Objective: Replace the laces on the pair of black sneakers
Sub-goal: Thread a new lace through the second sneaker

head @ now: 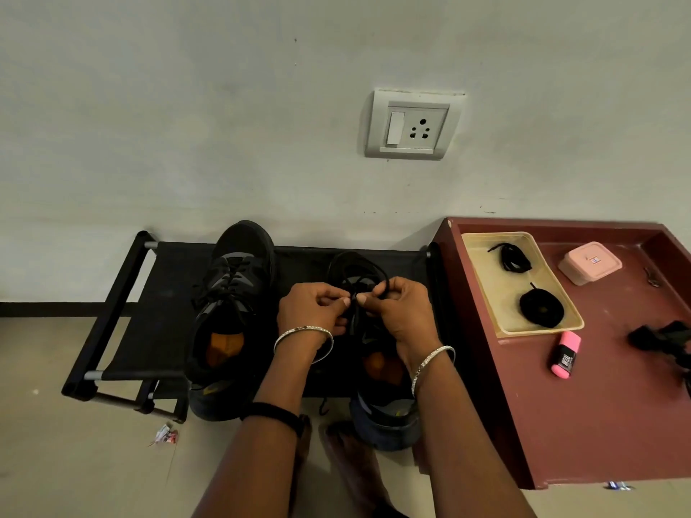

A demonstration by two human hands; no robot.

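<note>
My L hand (314, 310) + R hand (402, 312) each pinch lace (353, 291) above rt sneaker (389, 420) for knot tension; laces tray (542, 329) to its right, w/in reach.

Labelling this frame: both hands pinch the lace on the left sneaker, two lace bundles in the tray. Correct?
No: the head view shows the left hand and right hand pinching the lace on the right sneaker, not the left sneaker. Two lace bundles do lie in the tray.

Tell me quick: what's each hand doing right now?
Left hand: closed, fingers pinching the black lace.
Right hand: closed, fingers pinching the same lace.
</note>
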